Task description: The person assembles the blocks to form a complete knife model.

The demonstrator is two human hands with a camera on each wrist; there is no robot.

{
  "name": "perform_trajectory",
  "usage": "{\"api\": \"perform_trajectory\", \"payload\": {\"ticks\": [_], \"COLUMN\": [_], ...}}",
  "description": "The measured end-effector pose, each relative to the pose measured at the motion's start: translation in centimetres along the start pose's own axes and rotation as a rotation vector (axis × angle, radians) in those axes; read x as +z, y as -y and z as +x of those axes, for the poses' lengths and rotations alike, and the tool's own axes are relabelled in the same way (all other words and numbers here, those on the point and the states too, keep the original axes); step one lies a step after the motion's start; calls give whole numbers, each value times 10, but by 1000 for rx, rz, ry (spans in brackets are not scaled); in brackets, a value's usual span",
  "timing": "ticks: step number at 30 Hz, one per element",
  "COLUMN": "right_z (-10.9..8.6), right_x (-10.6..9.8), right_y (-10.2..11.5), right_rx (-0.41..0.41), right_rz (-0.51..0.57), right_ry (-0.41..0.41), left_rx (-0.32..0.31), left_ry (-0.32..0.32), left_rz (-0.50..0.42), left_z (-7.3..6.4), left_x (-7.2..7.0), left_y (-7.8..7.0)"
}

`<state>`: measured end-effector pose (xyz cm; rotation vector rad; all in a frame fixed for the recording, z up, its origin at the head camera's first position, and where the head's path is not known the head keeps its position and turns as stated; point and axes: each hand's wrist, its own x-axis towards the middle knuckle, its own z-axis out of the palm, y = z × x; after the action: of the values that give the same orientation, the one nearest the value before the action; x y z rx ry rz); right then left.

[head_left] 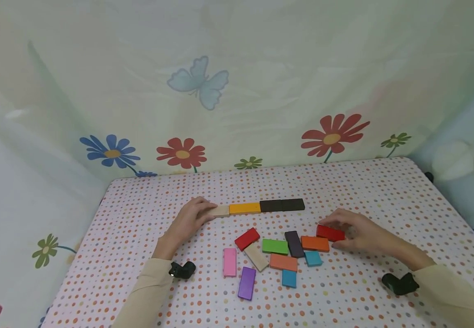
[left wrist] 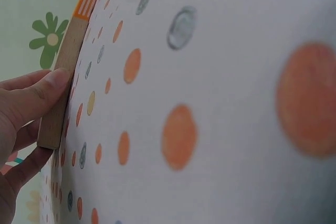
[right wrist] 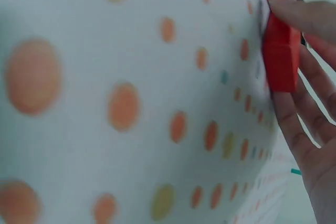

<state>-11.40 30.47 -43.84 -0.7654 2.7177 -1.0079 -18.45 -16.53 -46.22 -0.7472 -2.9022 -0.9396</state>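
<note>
Landmark: yellow block (head_left: 245,208). Plain wooden block (head_left: 221,211): abuts the landmark's left end; left hand (head_left: 188,222) pinches it, thumb and fingers parted only by the block. Black blocks (head_left: 271,206): two, extending from the landmark's right end. Red block (head_left: 330,233): right of the landmark and nearer the person; right hand (head_left: 359,231) grips it between thumb and partly curled fingers.

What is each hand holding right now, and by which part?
Left hand pinches the leftmost pale block toward its left end. Right hand holds the rightmost red block across its long sides, between thumb and fingers.
</note>
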Motion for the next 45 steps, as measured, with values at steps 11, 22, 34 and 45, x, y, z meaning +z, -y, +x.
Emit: {"api": "perform_trajectory", "payload": {"ticks": [11, 22, 34, 45], "right_z": [10, 39, 65, 73], "right_x": [1, -12, -12, -10], "right_y": [5, -3, -9, -7], "right_rx": [58, 58, 64, 69], "right_rz": [-59, -78, -137, -118], "right_ry": [-2, -64, -42, -23], "left_rx": [-13, 9, -6, 1], "left_ry": [6, -14, -13, -16], "left_rz": [-11, -28, -31, -28], "left_z": [-3, -3, 0, 0], "left_x": [-1, -1, 1, 2], "left_y": [4, 3, 0, 2]}}
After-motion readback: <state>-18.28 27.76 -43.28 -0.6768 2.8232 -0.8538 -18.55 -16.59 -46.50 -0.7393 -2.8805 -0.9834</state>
